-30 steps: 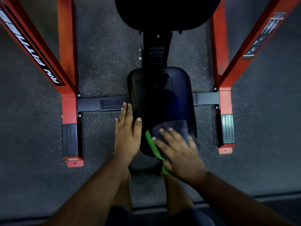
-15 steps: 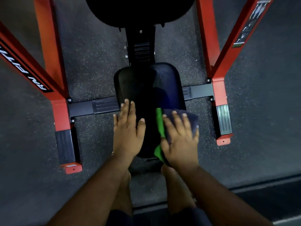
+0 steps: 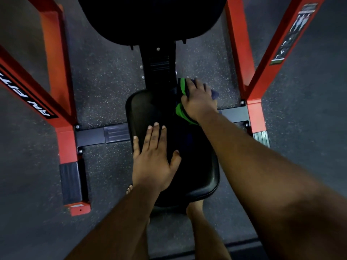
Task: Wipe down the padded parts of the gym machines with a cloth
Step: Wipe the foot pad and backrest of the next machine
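Your right hand (image 3: 199, 99) holds the cloth (image 3: 181, 109) at the seat pad's (image 3: 148, 107) far right corner, left hand (image 3: 154, 160) flat and open; the back pad (image 3: 150, 19) at the frame's top seems left.

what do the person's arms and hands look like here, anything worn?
Both forearms are bare, no sleeves in view. The left hand and right hand wear no gloves, and no rings, watch or markings are visible. Nails look short.

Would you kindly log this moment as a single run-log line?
step: wiping seat pad | right hand: presses cloth at pad's far right corner | left hand: flat on pad | back pad: untouched
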{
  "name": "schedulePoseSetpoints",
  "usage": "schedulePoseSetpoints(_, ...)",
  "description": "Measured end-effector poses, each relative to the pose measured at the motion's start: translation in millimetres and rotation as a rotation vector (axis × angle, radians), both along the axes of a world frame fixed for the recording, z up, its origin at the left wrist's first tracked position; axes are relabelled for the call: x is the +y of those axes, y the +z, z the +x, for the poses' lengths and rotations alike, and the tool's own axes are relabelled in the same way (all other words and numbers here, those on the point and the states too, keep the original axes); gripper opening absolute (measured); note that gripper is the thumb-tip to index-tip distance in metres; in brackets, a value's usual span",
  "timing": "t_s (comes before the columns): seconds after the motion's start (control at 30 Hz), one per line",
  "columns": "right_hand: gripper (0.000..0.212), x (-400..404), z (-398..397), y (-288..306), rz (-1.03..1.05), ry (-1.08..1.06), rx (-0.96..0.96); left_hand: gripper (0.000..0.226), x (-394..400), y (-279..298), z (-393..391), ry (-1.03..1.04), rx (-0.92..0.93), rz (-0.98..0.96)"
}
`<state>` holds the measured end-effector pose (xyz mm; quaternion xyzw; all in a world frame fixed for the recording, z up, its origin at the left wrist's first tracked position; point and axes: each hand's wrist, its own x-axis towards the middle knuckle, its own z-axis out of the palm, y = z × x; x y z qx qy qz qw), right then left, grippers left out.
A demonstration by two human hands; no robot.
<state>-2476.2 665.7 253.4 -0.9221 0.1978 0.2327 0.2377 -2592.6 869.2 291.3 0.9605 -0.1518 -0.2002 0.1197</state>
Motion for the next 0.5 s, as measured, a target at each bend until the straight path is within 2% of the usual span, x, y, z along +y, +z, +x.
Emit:
schedulePoseSetpoints(0.07,0.067,4,-31,16,-0.018,0.071,-0.03,0.078,0,3,1,-0.009,0.013,0.018)
schedulePoseSetpoints(0.13,0.068,15,-95,42,-0.014,0.125,-0.084,0.079,-1,5,1,-0.018,0.037,0.037)
schedulePoseSetpoints(0.2,0.072,27,-157,68,0.055,0.148,-0.06,0.078,-1,6,2,-0.024,0.046,0.045)
schedulePoseSetpoints(0.27,0.073,28,-179,71,0.099,0.142,-0.025,0.078,-1,4,1,-0.02,0.047,0.037)
schedulePoseSetpoints(0.33,0.073,22,-150,55,0.064,0.14,-0.059,0.078,0,2,0,-0.019,0.032,0.019)
schedulePoseSetpoints(0.5,0.066,15,-6,0,-0.061,0.137,-0.017,0.08,3,-4,-3,0.055,0.001,-0.118)
